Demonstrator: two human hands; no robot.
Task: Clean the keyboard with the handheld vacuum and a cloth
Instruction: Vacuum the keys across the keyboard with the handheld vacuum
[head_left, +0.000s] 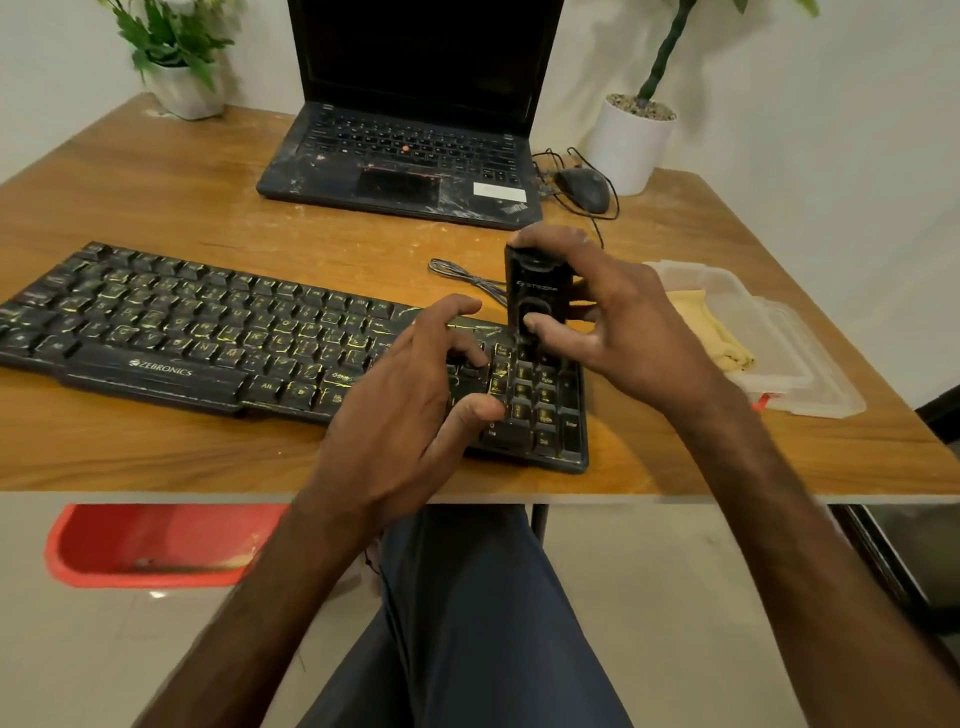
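Keyboard (208, 332) lies at table (156, 457) front edge; left hand (415, 395) rests loose-fingered on keys beside numpad, holding nothing; right hand (623, 332) grips handheld vacuum (537, 291) upright, nozzle on numpad; yellow cloth (711, 332) in clear tray (789, 343), right

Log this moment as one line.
step: vacuuming numpad | right hand: grips handheld vacuum upright over keyboard | left hand: fingers rest on keys | cloth: on plastic tray
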